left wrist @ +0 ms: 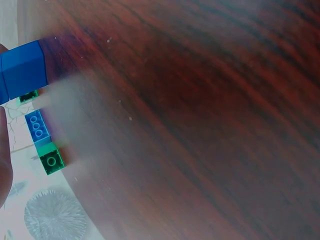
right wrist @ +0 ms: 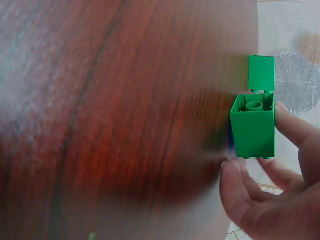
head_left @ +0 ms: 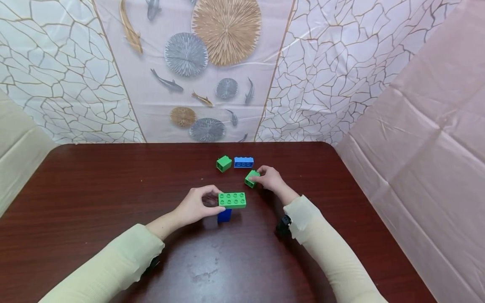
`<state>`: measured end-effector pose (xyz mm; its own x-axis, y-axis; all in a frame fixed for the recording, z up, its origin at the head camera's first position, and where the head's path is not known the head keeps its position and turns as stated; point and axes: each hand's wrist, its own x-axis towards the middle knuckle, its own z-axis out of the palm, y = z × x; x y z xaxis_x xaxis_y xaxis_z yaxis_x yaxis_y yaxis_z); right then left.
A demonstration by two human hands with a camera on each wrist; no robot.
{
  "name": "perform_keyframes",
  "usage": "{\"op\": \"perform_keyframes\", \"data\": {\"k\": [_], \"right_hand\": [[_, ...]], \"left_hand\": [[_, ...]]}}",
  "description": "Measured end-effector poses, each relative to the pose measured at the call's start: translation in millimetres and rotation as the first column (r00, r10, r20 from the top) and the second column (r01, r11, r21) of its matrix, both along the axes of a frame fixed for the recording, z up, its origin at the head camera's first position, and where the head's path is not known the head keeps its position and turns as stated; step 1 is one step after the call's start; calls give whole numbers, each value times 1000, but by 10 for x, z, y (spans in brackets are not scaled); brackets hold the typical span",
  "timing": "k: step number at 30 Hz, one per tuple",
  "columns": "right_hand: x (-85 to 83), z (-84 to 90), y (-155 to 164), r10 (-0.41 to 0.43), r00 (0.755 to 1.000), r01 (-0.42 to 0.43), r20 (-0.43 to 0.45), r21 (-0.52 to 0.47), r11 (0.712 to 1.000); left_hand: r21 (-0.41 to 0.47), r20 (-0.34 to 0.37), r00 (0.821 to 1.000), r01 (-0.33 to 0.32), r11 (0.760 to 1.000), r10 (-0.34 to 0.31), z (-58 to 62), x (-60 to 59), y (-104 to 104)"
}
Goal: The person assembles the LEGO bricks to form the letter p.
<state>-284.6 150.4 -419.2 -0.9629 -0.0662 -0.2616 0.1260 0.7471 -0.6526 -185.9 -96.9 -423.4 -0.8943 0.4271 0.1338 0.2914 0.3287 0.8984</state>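
My left hand [head_left: 195, 207] grips a stack between thumb and fingers: a long green toy brick [head_left: 232, 200], studs up, on top of blue bricks [head_left: 224, 215]. Seen from the left wrist, the blue part [left wrist: 24, 70] shows at the left edge, and the green top is out of sight. My right hand [head_left: 272, 178] pinches a small, tall green brick [head_left: 251, 180] lying on its side, farther back and to the right. In the right wrist view, the hollow underside of that green brick [right wrist: 253, 134] shows, with fingertips around its studded end.
Behind the hands lie another small green brick [head_left: 224, 164] and a long blue brick [head_left: 243, 162], tipped so its hollow underside faces me. The dark wooden table [head_left: 94, 181] ends at a patterned cloth backdrop [head_left: 204, 88], with pale cloth [head_left: 417, 147] along the right side.
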Motion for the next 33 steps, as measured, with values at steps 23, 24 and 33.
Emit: {"op": "perform_keyframes", "data": {"k": [23, 24, 33], "right_hand": [[56, 28, 27, -76, 991, 44, -114, -255, 966], [62, 37, 29, -71, 990, 36, -124, -263, 964], [105, 189, 24, -42, 984, -8, -170, -286, 958]], "left_hand": [[-30, -33, 999, -2, 1000, 1, 12, -6, 28], [-30, -34, 999, -3, 1000, 2, 10, -6, 28], [-31, -37, 999, 10, 999, -11, 21, 1, 29]]}}
